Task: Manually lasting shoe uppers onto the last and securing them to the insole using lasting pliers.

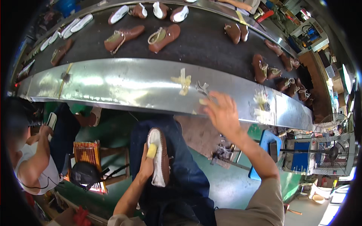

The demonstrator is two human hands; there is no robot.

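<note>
White cloth covers the co-worker (pixel 39 160) at the far left, who holds a pale, sole-shaped piece (pixel 52 120). Next to that person, a black bag (pixel 83 174) sits against some slatted wood (pixel 86 150). Then comes my left hand (pixel 145 164), gripping the side of a brown shoe (pixel 165 165), which lies over my dark blue trousers (pixel 184 162) with its white underside turned up; something yellow (pixel 152 150) covers my thumb there. Ahead of me, a shiny metal table (pixel 132 84) runs across, and further right it bears a patch of yellow tape (pixel 183 81). Just beside the tape lie metal pincers (pixel 203 87). My right hand (pixel 223 113) is over the table's edge, open with fingers spread, close to the pincers; I cannot tell whether they touch. Farther right stand a blue stool (pixel 263 154) and a caged fan (pixel 333 152)
</note>
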